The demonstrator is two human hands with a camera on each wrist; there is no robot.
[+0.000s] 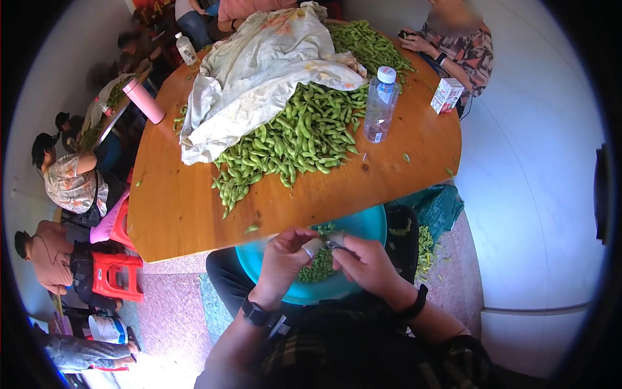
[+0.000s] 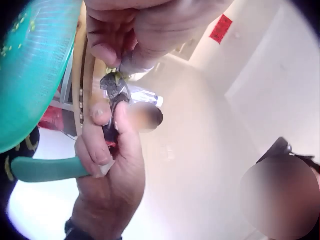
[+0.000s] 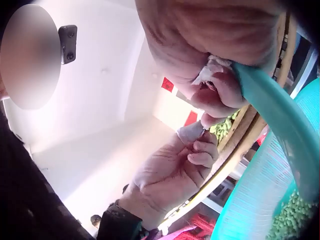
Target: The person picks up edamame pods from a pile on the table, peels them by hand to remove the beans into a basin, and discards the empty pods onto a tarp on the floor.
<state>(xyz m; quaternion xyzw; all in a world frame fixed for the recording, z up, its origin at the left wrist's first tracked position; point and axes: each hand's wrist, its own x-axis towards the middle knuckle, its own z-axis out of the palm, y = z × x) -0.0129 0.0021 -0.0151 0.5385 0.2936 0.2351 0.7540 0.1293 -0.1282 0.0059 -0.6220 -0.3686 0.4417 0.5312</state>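
Note:
Above a teal basin, my two hands meet. In my right hand is a tool with a teal handle, which juts out past the curled fingers; its dark metal end points at my left fingertips. My left hand, a pale wrap round one digit, pinches a small yellow-green piece, seemingly a pod, against that metal end. Fingers hide most of it. Shelled green beans lie in the basin beneath.
On the wooden table are a heap of green pods, a stained cloth, a clear bottle, a pink tumbler and a small box. Pods lie on the floor at right. Several people sit around.

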